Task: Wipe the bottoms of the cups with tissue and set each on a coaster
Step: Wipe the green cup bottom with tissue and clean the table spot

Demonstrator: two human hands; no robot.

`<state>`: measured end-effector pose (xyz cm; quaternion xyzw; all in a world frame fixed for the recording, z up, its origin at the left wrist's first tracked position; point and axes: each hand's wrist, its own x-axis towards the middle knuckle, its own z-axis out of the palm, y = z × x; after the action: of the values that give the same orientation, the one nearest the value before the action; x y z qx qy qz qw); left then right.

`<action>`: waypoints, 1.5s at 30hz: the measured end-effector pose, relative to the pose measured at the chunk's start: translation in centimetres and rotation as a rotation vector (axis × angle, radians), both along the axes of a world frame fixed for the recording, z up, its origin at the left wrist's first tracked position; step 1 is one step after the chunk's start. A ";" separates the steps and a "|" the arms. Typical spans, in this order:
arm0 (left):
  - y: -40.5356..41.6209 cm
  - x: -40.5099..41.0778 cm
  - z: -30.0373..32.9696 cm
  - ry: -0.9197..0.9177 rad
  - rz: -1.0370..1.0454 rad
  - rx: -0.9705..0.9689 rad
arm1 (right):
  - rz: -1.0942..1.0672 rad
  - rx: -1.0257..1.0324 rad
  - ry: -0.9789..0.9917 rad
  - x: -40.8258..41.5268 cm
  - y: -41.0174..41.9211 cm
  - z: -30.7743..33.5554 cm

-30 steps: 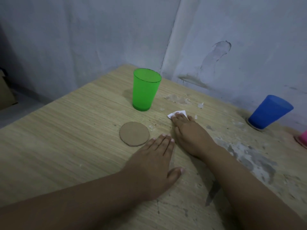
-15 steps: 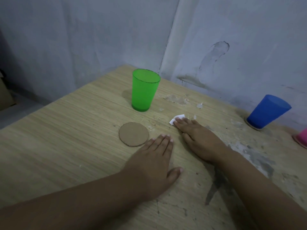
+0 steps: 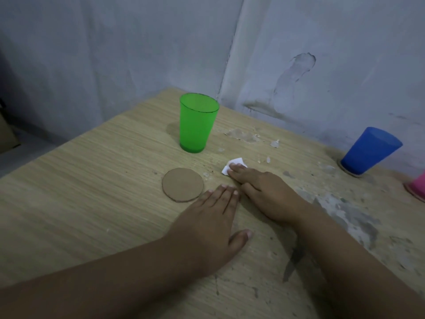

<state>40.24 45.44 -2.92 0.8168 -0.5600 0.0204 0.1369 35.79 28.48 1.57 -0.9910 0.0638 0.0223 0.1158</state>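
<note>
Head view, counting from your left: one bare coaster [image 3: 182, 184], one green cup [image 3: 197, 123], one scrap of tissue [image 3: 233, 165], then one blue cup [image 3: 370, 151] and one pink cup [image 3: 419, 186], the last cut off by the frame edge. That makes three cups and your two hands on one wooden table [image 3: 80, 192].

Taking the green cup as the landmark: it stands upright, mouth up, its long axis vertical, directly on the table and not on a coaster. The bare coaster lies flat just in front of it, a little toward you, apart from its base.

Your left hand [image 3: 208, 221] lies palm down in front of the green cup, nearer you than the coaster. Its fingers are straight and pressed together, tips just beside the coaster's near right edge; whether they touch it cannot be told. The thumb sticks out to the right.

To the right of the green cup and slightly nearer you lies the white tissue, flat on the table. Your right hand [image 3: 268, 194] rests palm down with straight, closed fingers; the fingertips [image 3: 235, 168] press on the tissue's near part, and the rest shows beyond and left of them.

Far right of the green cup, by the wall, the blue cup leans right in this wide view, mouth up, seated on a second coaster [image 3: 350, 172]. The pink cup is beyond it.
</note>
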 end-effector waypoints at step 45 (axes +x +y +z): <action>0.0 0.2 -0.2 0.034 -0.002 0.032 | 0.043 -0.367 -0.203 2.1 -2.1 0.0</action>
<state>40.47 45.41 -3.08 0.8186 -0.5586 -0.0026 0.1336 37.85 26.35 1.55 -0.9937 0.0337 -0.0873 -0.0611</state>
